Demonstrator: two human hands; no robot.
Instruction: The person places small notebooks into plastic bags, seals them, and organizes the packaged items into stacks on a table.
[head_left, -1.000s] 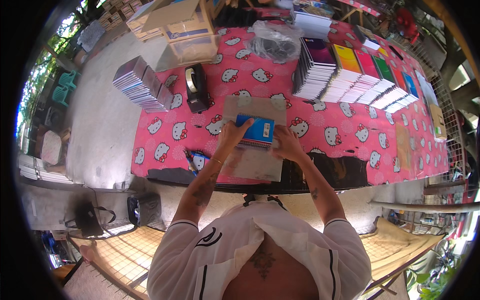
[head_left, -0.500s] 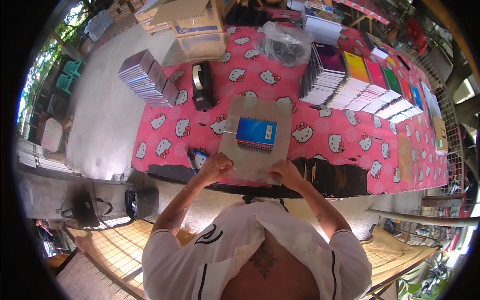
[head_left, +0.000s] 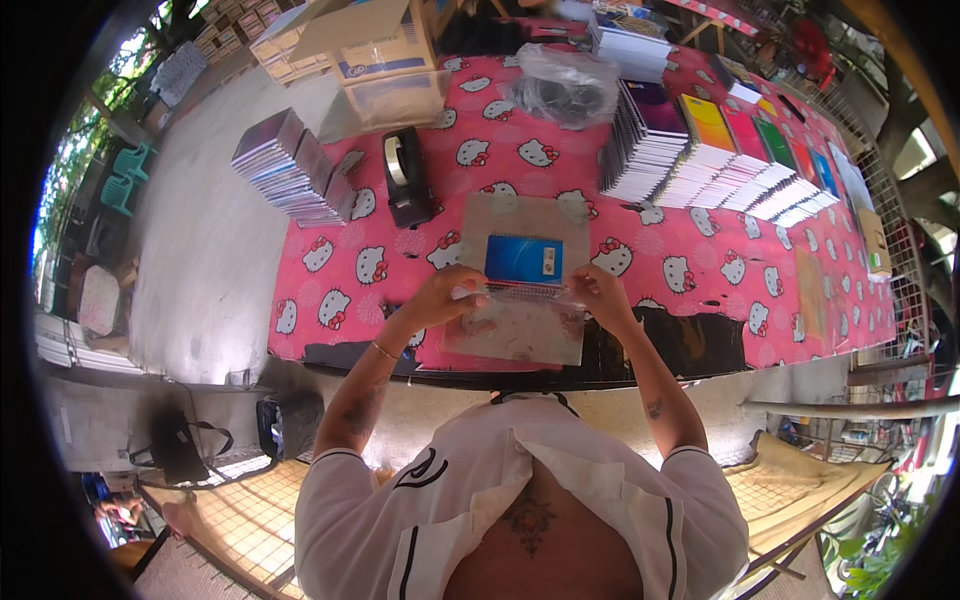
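A small stack of blue spiral notebooks lies on a flat brownish sheet at the middle of the table's near side. Thin clear plastic stretches along the stack's near edge, with my hands at its two ends. My left hand pinches the plastic just left of the notebooks. On the other side, my right hand is closed on the plastic, fingertips close to the stack's right corner. A black tape dispenser with a roll of tape stands beyond my left hand.
Stacked spiral notebooks in several colours fill the right back. Another notebook stack stands at the left edge. Crumpled clear plastic and a cardboard box sit farther back. Pink patterned cloth covers the table.
Both hands have moved away from my body, from the table's near edge up to the notebooks, bringing the plastic's near edge with them. The brownish sheet still lies flat.
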